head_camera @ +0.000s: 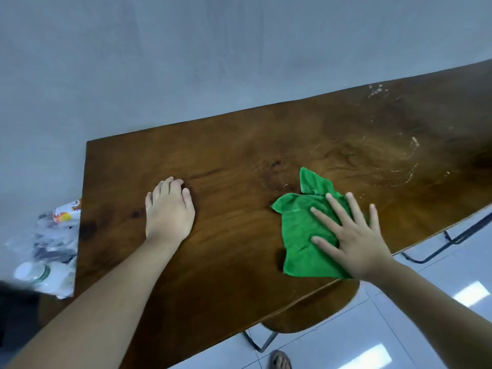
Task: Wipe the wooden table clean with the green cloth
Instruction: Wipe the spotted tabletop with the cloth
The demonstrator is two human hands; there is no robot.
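The dark wooden table [239, 161] fills the middle of the view, its far edge against a grey wall. A rumpled green cloth [300, 230] lies near the table's front edge. My right hand [354, 235] presses flat on the cloth with fingers spread and straight. My left hand [169, 209] rests palm down on the bare wood to the left, fingers relaxed, holding nothing. White smears and specks [399, 155] mark the wood beyond the cloth, toward the far right.
A clear plastic bag of bottles and wrappers [53, 249] hangs off the table's left end. A wooden stool seat [314, 312] sits under the front edge. Metal table legs [452, 238] stand on the white tiled floor at right. A sandalled foot [279, 360] shows at the bottom.
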